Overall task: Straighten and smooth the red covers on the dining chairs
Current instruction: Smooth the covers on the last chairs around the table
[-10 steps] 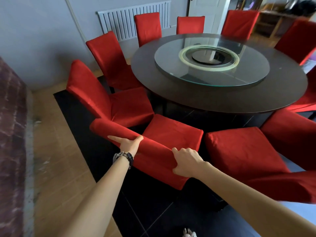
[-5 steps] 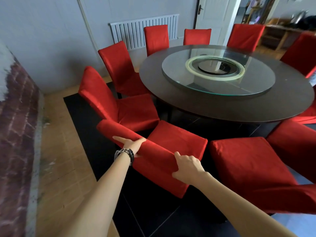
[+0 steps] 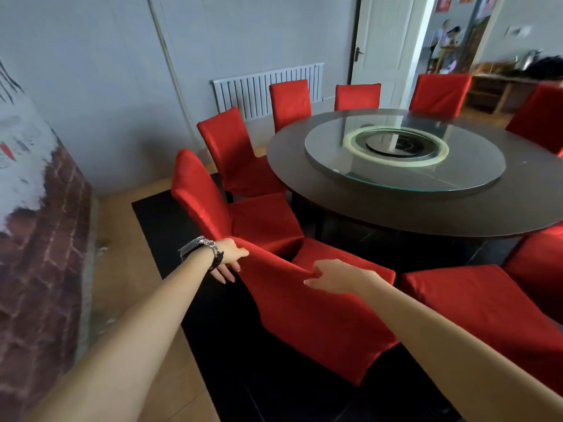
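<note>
One red cover (image 3: 304, 315) is held twice. The left hand (image 3: 229, 256) clasps its top corner; the right hand (image 3: 333, 275) pinches alongside.

Dim and soft overall, lit by daylight from the open doorway (image 3: 451, 41) at upper right, itself washed out and hazy. Pale reflections of door and wall across the glass turntable (image 3: 457, 175). Faint sheen on the red covers (image 3: 304, 315), near-black shadow beneath the table (image 3: 518, 205) and over the black floor (image 3: 164, 226). Bowed toward the edges by the wide lens; smeared along the left wall (image 3: 45, 239).
</note>
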### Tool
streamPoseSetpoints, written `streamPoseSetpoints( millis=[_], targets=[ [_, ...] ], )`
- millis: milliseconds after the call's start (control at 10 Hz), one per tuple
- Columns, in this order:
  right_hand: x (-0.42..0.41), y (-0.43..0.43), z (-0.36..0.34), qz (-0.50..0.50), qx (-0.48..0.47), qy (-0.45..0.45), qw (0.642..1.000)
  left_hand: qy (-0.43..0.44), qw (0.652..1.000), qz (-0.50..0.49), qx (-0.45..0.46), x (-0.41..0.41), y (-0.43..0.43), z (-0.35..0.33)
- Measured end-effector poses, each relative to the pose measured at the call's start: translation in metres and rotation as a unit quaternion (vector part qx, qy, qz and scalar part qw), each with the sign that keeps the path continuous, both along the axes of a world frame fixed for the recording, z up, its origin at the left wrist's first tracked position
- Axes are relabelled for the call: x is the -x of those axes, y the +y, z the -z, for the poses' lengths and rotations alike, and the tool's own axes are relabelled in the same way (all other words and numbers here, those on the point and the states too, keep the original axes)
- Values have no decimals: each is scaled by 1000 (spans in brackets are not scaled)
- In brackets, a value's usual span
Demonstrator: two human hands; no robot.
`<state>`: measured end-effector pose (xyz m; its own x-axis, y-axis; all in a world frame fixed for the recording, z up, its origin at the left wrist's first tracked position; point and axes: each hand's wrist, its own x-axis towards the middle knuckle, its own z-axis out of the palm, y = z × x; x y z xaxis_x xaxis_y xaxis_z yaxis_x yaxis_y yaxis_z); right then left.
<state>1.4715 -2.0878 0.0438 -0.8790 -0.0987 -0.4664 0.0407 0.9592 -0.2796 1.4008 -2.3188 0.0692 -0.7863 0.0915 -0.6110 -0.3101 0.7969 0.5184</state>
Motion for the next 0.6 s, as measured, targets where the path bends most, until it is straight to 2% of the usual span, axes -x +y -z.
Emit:
streamPoseSetpoints(
  millis=[100, 200, 300, 400, 500, 600],
  targets=[
    [10, -23, 3, 7, 9, 42, 999, 84, 993, 51, 58, 27, -28, -6],
    [12, -37, 10, -11, 4, -10, 1000, 191, 950, 173, 176, 51, -43, -1],
    [14, -45, 27, -17, -53, -44, 997, 199, 933, 246, 173, 70, -35, 14],
    [16, -43, 25, -18, -50, -47, 997, 143, 935, 279, 165, 79, -20, 22],
    [5, -39, 24, 8, 18, 8, 1000, 170, 925, 303, 151, 66, -16, 26],
    [-33, -17, 7, 89, 191, 106, 972, 264, 932, 242, 53, 47, -46, 6]
  ],
)
